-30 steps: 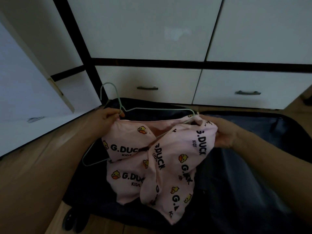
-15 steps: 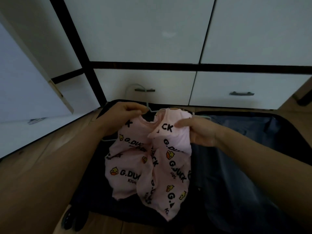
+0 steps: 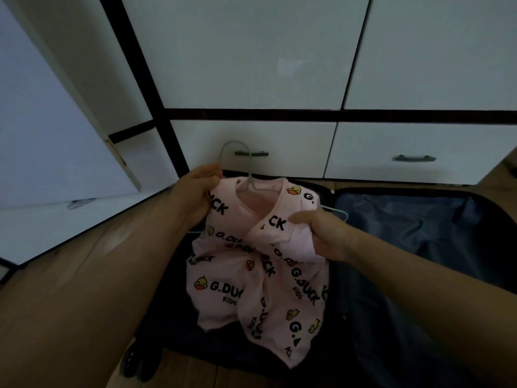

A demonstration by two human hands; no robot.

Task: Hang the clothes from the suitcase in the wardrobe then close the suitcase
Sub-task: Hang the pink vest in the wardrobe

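Both hands grip a pink duck-print shirt (image 3: 260, 264) on a pale green hanger (image 3: 249, 175): left hand (image 3: 197, 191) at one shoulder, right hand (image 3: 326, 236) at the other, above the open suitcase (image 3: 419, 228).

The wooden floor (image 3: 84, 261) carries the open dark suitcase (image 3: 419, 247), lying flat before the wardrobe drawers (image 3: 293, 147).

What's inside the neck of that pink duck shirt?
A pale green hanger sits inside the pink shirt: its hook sticks out of the neck, one end shows by the right hand. The rest is covered.
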